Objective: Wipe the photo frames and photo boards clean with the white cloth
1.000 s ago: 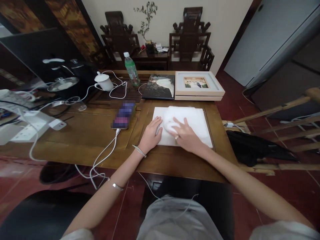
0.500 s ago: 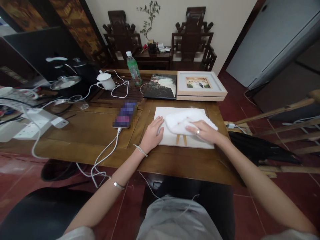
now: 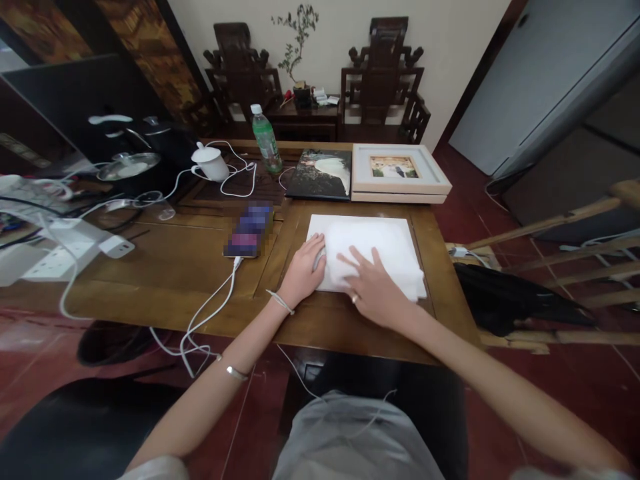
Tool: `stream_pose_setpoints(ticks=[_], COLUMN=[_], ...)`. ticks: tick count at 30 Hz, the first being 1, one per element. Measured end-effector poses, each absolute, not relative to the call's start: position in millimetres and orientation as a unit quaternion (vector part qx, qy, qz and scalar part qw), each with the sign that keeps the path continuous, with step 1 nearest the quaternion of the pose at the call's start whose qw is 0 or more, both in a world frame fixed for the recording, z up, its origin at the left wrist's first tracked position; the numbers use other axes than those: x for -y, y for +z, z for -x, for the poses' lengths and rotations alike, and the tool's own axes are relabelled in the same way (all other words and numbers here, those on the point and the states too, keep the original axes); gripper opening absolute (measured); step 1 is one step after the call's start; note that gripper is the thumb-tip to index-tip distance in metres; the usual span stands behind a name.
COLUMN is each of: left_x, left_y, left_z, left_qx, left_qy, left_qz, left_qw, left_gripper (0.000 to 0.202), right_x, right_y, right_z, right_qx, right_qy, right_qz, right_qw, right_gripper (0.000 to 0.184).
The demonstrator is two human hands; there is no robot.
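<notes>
A white panel (image 3: 316,224) lies flat on the wooden table, mostly hidden under a soft white cloth (image 3: 397,257). The cloth is spread out and slightly blurred, so its edges are hard to tell from the panel. My right hand (image 3: 373,283) presses flat on the near part of the cloth, with its fingers spread and a ring on one of them. At the panel's left edge rests my left hand (image 3: 304,268), its fingers stretched forward and not around anything.
Behind the panel lie a dark picture (image 3: 320,175) and a pale framed photo (image 3: 397,170). A green bottle (image 3: 267,141) and a white lidded cup (image 3: 210,163) stand farther left. A charging phone (image 3: 249,230), cables and a power strip (image 3: 63,250) lie left of my hands.
My right hand has swept left and toward me with the cloth, and its fingers have spread. The cloth now covers the tan marks on the panel. My left hand stays in place.
</notes>
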State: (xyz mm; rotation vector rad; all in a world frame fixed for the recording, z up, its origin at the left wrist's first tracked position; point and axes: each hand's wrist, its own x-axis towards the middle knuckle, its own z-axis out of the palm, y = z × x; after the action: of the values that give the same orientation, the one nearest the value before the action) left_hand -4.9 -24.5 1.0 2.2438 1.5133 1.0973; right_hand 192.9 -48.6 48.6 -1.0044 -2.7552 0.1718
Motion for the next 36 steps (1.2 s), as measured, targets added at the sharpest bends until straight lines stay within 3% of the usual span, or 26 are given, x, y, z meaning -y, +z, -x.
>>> stream_pose_setpoints(ticks=[6, 14, 21, 24, 26, 29, 32, 36], left_x=[25.0, 24.3, 24.1, 23.8, 23.5, 23.2, 23.6, 24.4], left_y=[-0.3, -0.5, -1.7, -2.1, -2.7, -5.1, -6.6, 2.2], left_z=[6.6, 6.1, 3.2, 3.5, 4.2, 6.0, 7.0, 5.4], left_qx=[-0.509, -0.517, -0.526, -0.523, -0.520, -0.519, -0.524, -0.551], left_qy=[0.380, 0.371, 0.385, 0.386, 0.387, 0.380, 0.358, 0.286], left_qz=[-0.762, -0.763, -0.750, -0.751, -0.754, -0.757, -0.763, -0.778], left_qw=[0.124, 0.118, 0.113, 0.112, 0.108, 0.113, 0.124, 0.096], left_gripper=[0.036, 0.038, 0.036, 0.035, 0.036, 0.039, 0.045, 0.045], right_x=[106.6, 19.3, -48.0, -28.7, 2.2, 56.3, 91.2, 81.5], right_y=[68.1, 84.0, 75.3, 65.8, 59.6, 55.2, 57.1, 59.0], right_z=[-210.3, -227.5, -213.7, -200.0, -194.3, -196.2, -209.2, -230.0], right_qx=[0.948, 0.871, 0.830, 0.880, 0.914, 0.930, 0.943, 0.939], right_qy=[0.152, 0.313, 0.231, 0.164, 0.122, 0.081, 0.085, 0.092], right_qz=[0.267, 0.356, 0.451, 0.413, 0.374, 0.355, 0.319, 0.322], right_qw=[0.078, 0.130, 0.234, 0.169, 0.094, 0.057, 0.042, 0.081], right_gripper=[0.026, 0.045, 0.042, 0.030, 0.036, 0.039, 0.038, 0.040])
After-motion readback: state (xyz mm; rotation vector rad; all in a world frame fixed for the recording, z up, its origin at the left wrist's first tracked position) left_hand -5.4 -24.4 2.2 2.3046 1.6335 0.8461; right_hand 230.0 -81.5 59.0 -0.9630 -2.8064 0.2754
